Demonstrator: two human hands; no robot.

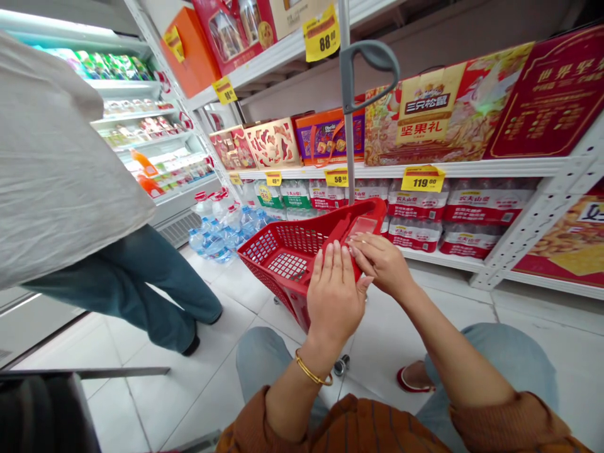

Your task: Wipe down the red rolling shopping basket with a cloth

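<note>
A red plastic shopping basket (283, 242) with grid-like holes stands in front of me on small wheels, a tall metal pole with a grey handle (348, 75) rising behind it. My left hand (336, 289) lies flat on its near rim, fingers stretched out side by side, a gold bangle on the wrist. Close beside it, my right hand (380, 261) has its fingers bent and pinched together at the rim, below a red panel (363, 226). Whatever those fingertips hold, if anything, is hidden. Through the holes, the basket's bottom shows the floor.
White shelves (472, 168) ahead carry gift boxes (427, 113) and wrapped water packs (415, 233). Bottled water (221, 236) stands on the floor by a lit fridge (141, 119). A person in blue trousers (155, 283) stands at left. A dark object (42, 409) fills the lower left corner.
</note>
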